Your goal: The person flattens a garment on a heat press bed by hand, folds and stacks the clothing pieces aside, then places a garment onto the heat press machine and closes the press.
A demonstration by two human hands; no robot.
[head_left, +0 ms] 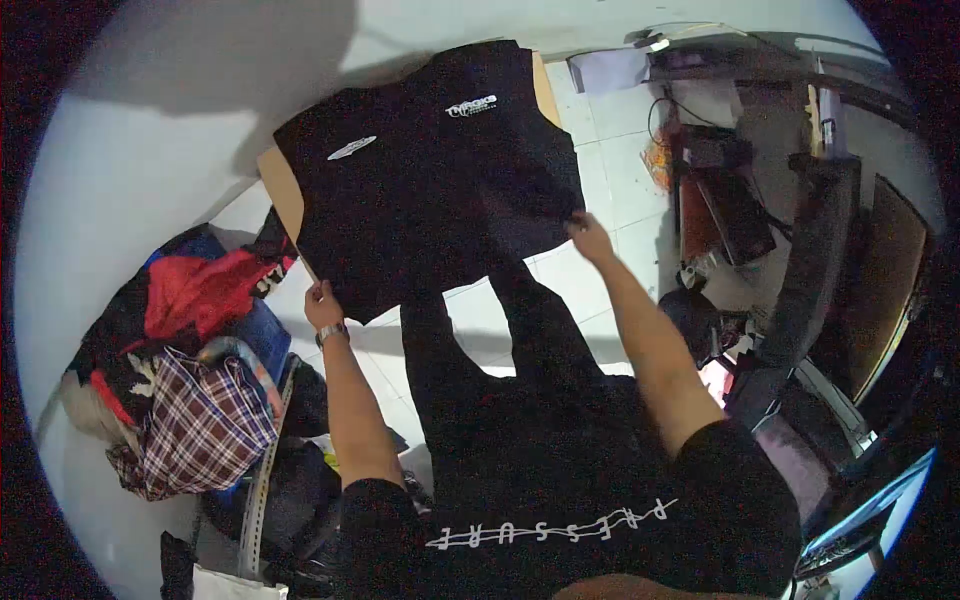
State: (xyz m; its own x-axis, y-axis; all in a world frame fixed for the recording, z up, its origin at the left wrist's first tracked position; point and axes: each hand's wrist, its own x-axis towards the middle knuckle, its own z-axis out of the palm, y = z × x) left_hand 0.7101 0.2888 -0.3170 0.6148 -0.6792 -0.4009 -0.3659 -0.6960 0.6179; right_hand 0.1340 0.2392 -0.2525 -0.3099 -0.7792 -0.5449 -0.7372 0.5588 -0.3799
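A black shirt (430,190) with two white prints on it lies spread over a tan board (283,195). The board shows past the shirt at the left and at the upper right. My left hand (322,306), with a watch on its wrist, is closed on the shirt's lower left corner, close to the board's edge. At the shirt's right edge, my right hand (588,240) has its fingers pinched together on the cloth. The surface under the middle of the shirt is hidden.
Piled clothes, among them a plaid shirt (205,420) and a red garment (200,290), lie to the left beside a perforated metal bar (262,470). White floor tiles (625,180) show beyond the shirt. Dark furniture and cluttered items stand on the right.
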